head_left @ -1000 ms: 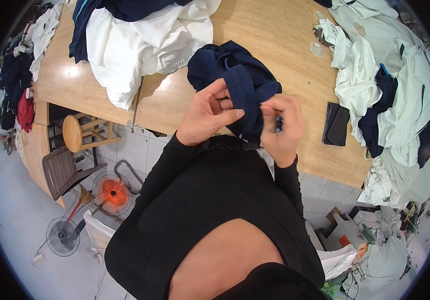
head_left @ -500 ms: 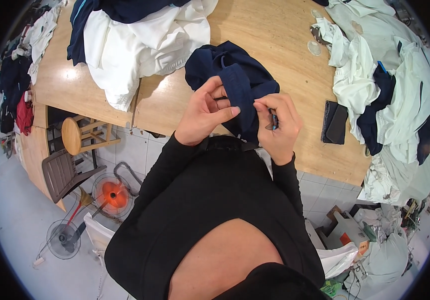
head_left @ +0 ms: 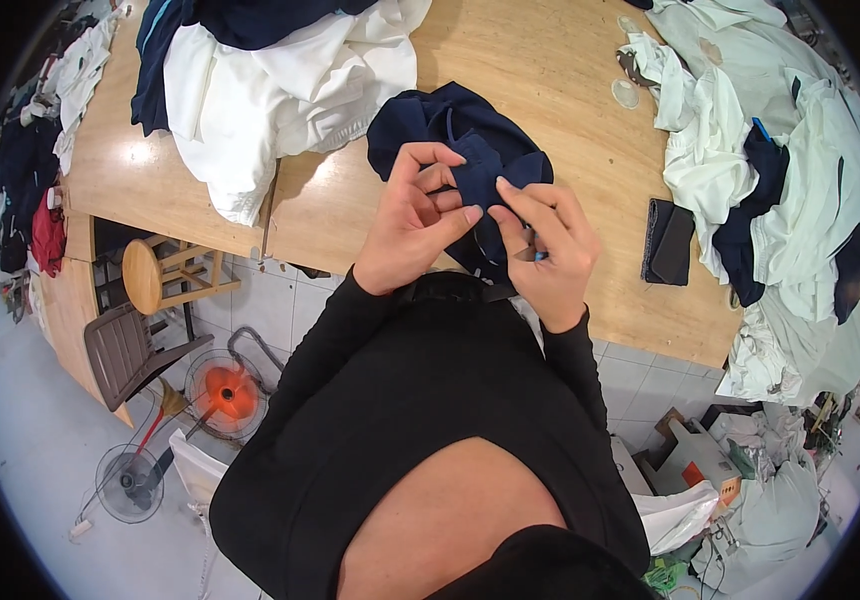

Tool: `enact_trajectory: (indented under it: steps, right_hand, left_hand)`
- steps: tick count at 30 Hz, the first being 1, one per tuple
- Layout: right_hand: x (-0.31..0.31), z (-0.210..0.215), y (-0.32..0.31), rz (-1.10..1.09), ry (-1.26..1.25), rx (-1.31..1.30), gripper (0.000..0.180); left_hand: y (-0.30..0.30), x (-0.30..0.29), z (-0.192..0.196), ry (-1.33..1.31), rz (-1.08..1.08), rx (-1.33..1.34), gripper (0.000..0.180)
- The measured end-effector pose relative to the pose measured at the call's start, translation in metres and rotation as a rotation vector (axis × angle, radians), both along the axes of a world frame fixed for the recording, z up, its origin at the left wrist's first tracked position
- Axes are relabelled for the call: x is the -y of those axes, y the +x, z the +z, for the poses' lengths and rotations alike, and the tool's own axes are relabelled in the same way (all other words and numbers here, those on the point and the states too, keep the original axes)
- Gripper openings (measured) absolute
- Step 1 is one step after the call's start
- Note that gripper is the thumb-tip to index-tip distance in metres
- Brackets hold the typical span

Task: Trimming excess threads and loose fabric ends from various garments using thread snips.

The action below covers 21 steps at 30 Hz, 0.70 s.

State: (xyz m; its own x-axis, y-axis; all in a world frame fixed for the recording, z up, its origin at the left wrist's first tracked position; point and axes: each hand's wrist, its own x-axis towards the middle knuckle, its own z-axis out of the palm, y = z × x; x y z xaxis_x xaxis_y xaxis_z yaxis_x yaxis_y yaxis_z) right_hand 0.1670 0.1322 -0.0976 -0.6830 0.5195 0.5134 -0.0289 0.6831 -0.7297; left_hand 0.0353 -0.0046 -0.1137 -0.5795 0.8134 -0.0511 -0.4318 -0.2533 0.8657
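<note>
Left hand (head_left: 413, 220), half-curled, grips the navy garment (head_left: 500, 135) from its left; right hand (head_left: 557, 240), small tool (head_left: 539, 257) tucked in bent fingers, touches its right. Garment lies between, equally near both, stretching inward from the worktop's (head_left: 615, 290) near edge.

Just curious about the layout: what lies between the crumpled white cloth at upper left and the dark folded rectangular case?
In the head view, a bunched navy cloth garment lies between them, with the left hand and right hand at it.
</note>
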Motion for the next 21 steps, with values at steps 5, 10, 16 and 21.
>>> enact_trajectory:
  steps: [5,10,16,21]
  right_hand:
    - [-0.004,-0.012,-0.006,0.006,0.020,-0.039,0.048]
    - [0.004,-0.016,-0.010,0.054,0.012,-0.046,0.048]
    - [0.010,-0.008,-0.007,0.103,0.034,0.044,0.049]
    - [0.002,-0.016,-0.003,0.072,0.083,-0.087,0.037]
  left_hand:
    - [-0.005,0.004,-0.007,-0.060,-0.033,-0.109,0.041]
    - [-0.001,0.000,-0.003,-0.050,0.033,-0.210,0.039]
    - [0.000,-0.003,-0.015,-0.172,0.218,-0.563,0.022]
    - [0.000,-0.002,-0.019,-0.156,0.211,-0.501,0.016]
